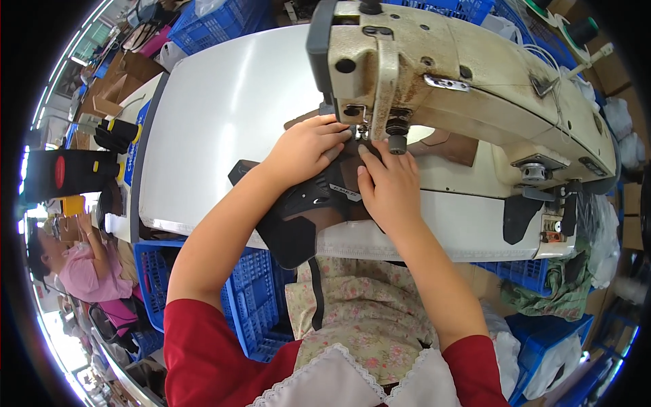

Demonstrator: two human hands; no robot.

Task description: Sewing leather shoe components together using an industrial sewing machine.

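Observation:
A dark piece that looks like a shoe upper (pixel 290 236), black with brown parts, lies under the needle area of a cream sewing machine (pixel 468 68). Its lower end hangs over the front edge of the white table. My left hand (pixel 304 149) presses on it left of the presser foot (pixel 363 132), fingers stretched out and resting flat. On the right side of the foot, my right hand (pixel 390 182) lies on the same piece, fingers extended, with the fingertips close to the foot. Both hands hide part of the piece. A brown part (pixel 447 148) shows behind the right hand.
The white table (pixel 210 122) spreads to the left. Blue crates (pixel 254 298) stand below its front edge, and another blue crate (pixel 210 30) sits behind. A black flap (pixel 521 218) hangs at the machine's right. Another person (pixel 95 264) sits at far left.

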